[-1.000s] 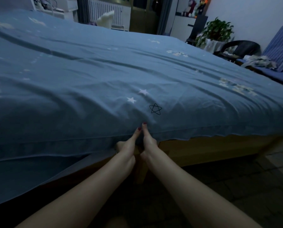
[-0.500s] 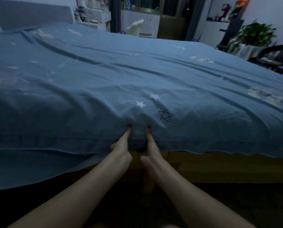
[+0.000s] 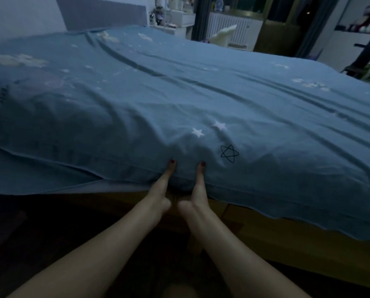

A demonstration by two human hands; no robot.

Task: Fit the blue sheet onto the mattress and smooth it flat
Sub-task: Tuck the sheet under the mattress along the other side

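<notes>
Blue sheet (image 3: 201, 100) draped over mattress, hem hanging at near side; left hand (image 3: 158, 190) and right hand (image 3: 198, 190) pinch that edge, thumbs on top, cloth looks light, limp, wrinkle-prone.

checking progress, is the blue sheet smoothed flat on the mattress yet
Not yet: the blue sheet is spread but creased, puckered where the left hand and right hand grip its edge.

One blue sheet (image 3: 201, 100) fills the middle of the frame. Two hands, left (image 3: 160, 190) and right (image 3: 198, 190), sit at lower centre. Above them: two white stars (image 3: 197, 132) and one outlined star (image 3: 229, 153). One headboard (image 3: 102, 12), upper left. One radiator (image 3: 229, 26), top centre.
</notes>
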